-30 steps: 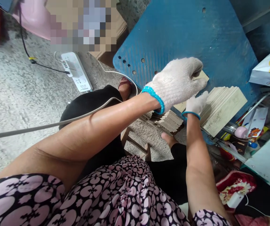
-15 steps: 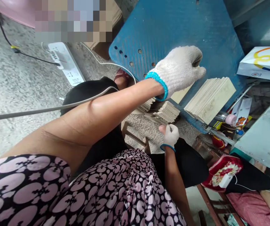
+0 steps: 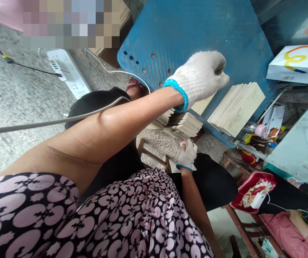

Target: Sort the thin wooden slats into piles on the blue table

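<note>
A thin, pale wooden rectangular slat (image 3: 201,106) is held flat against a ribbed blue plastic board (image 3: 191,28) drilled with round holes. The left hand (image 3: 198,79), in a white knitted glove with a turquoise cuff, is curled closed over it. Just beside it, a slanted stack of smooth pale slats (image 3: 237,107) is laid on the board. Lower down, the gloved right hand (image 3: 187,154) is seen near a fanned pile of slats (image 3: 184,123); its grip cannot be told.

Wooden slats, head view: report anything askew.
The slat stack on the blue board leans fanned, not squared; the lower pile near the left hand is splayed unevenly. Nothing looks broken.
</note>
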Available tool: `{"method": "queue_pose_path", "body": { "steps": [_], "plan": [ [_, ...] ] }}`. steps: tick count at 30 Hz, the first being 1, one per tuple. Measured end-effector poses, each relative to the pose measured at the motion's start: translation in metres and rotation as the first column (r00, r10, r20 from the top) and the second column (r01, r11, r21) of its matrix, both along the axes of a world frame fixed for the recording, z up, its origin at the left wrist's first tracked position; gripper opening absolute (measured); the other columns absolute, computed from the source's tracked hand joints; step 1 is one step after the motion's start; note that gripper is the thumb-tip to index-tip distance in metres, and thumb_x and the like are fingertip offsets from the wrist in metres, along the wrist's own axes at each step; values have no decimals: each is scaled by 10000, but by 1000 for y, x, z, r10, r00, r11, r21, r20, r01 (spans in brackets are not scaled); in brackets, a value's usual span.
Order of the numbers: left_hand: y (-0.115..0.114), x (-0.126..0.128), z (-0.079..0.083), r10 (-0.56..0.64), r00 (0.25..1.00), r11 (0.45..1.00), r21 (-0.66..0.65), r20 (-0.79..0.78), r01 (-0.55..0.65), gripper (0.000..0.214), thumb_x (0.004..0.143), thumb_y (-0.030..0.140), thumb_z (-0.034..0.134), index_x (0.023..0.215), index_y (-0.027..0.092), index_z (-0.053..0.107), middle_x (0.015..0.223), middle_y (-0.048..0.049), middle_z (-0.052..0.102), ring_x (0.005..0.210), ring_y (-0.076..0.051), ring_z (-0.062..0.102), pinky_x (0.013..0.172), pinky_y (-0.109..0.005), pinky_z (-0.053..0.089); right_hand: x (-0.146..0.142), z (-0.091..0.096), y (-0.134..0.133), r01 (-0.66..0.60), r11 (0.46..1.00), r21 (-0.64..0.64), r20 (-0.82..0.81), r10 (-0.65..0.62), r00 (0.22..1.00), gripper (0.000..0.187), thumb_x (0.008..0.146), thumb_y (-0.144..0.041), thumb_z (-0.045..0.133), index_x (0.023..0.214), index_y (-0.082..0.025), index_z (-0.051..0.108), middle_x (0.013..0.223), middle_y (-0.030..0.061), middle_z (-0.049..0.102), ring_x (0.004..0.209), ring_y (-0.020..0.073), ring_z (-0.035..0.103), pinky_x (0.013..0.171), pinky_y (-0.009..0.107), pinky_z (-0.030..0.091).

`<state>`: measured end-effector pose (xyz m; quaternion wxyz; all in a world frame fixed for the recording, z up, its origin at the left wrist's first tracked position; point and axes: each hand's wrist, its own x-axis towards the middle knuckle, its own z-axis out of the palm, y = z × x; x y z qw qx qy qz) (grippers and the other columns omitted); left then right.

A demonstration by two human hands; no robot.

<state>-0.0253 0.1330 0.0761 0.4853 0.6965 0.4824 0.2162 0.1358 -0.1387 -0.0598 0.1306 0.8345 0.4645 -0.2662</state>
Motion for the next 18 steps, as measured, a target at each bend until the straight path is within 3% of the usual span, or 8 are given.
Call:
{"method": "queue_pose_path", "body": {
  "steps": [4, 10, 15, 18],
  "plan": [
    [-2, 3, 2, -21, 999, 1000, -24, -34, 20, 176, 878, 289, 486, 889, 182, 625, 889, -51, 644, 733, -146, 440, 630, -314, 275, -3, -1, -3, 104, 988, 118, 36, -109, 993, 376, 915, -287, 456, 1215, -152, 638, 1314, 186, 535, 1189, 298, 552, 1018, 390, 428],
    [-3, 8, -2, -41, 998, 998, -41, -39, 39, 208, 871, 315, 499, 932, 175, 640, 954, -69, 671, 763, -164, 481, 642, -324, 285, -1, -2, -6, 150, 988, 46, 1, -151, 989, 370, 901, -283, 500, 1221, -147, 628, 1199, 169, 585, 1119, 296, 589, 943, 371, 455],
    [-6, 12, -4, -80, 994, 996, -40, -75, 77, 234, 891, 339, 485, 967, 195, 653, 981, -50, 684, 805, -165, 503, 658, -318, 307, 6, -8, -10, 55, 998, -42, -71, -58, 996, 333, 910, -227, 472, 1161, -173, 684, 1181, 147, 604, 1079, 277, 599, 918, 344, 450],
    [-6, 14, -6, -121, 983, 987, -124, -142, 103, 272, 877, 355, 511, 1031, 214, 685, 993, -56, 692, 914, -222, 569, 700, -327, 346, 7, -10, -7, -33, 997, -68, -114, 25, 993, 274, 925, -209, 475, 1082, -156, 693, 1110, 134, 639, 1071, 263, 598, 932, 327, 441]
  ]
}}
